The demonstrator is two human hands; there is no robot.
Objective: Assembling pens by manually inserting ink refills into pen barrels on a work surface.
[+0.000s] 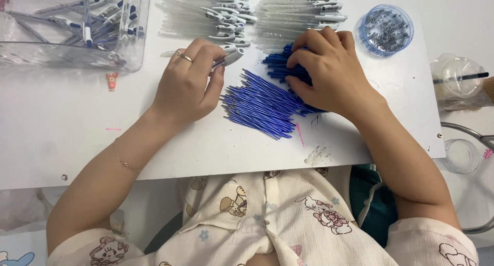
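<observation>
My left hand grips a clear pen barrel just left of the blue refills heaped on the white board. My right hand presses curled fingers into them, picking one; next it needs threading into the barrel.

Blue refills and one clear pen barrel on a white board

The blue ink refills lie in a loose, fanned heap at mid-board, thin glossy rods slanting down to the right, their upper right end covered. The clear pen barrel, white-clipped, sits tilted just left above them.
</observation>
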